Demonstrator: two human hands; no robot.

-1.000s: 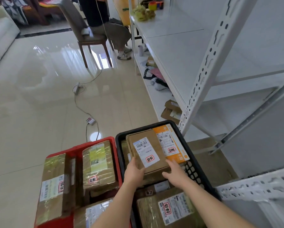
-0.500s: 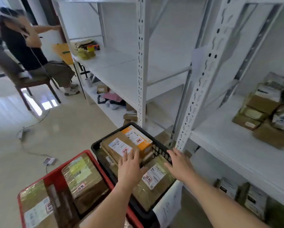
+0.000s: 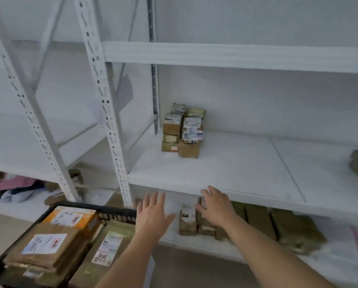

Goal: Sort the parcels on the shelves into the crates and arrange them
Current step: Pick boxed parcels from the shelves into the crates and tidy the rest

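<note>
The black crate already holds several parcels, yet a stack of small parcels waits on the middle shelf and more sit on the lower shelf. The left hand and right hand reach toward the lower ones, fingers spread wide, holding nothing.

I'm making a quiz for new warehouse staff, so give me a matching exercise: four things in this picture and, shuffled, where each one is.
Things:
1. orange box
2. stack of small parcels
3. left hand
4. right hand

Places:
A. reaching under the middle shelf's edge
B. at the back of the middle shelf
C. in the black crate
D. open, just right of the crate

Pairs: 1-C, 2-B, 3-D, 4-A
</note>
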